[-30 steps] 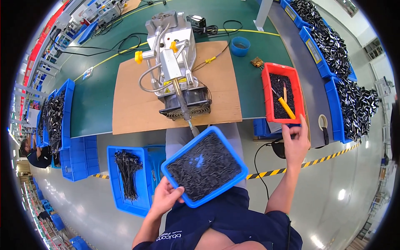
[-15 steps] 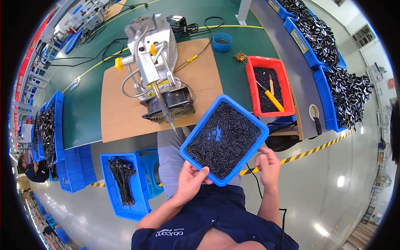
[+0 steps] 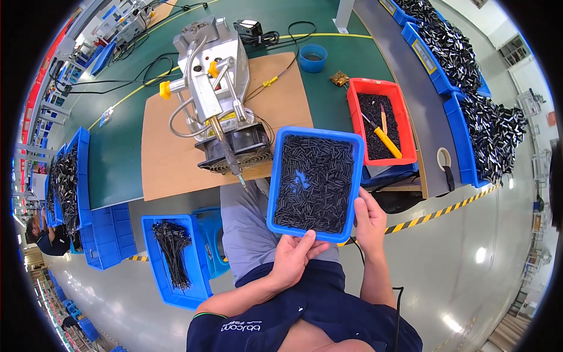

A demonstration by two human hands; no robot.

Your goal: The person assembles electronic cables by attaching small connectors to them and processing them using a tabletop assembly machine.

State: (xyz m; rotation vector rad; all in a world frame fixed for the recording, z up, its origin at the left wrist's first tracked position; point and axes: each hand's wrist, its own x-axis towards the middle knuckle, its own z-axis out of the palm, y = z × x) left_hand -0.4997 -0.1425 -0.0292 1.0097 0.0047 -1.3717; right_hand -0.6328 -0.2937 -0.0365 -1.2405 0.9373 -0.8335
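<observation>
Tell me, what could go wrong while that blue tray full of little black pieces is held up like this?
The blue tray rests only on the left hand and right hand, above the lap, not on the table. If it tips, the small black pieces could spill onto the floor. Its far left corner also sits close to the metal machine and its nozzle tip, so a bump there might jolt the tray.

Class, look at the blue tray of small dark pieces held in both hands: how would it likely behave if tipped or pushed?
The blue tray looks stiff: it keeps its shape though the left hand and right hand grip only its near edge. The loose small dark pieces would probably slide and spill if it tilted. Filled across its floor, it is likely fairly heavy.
</observation>
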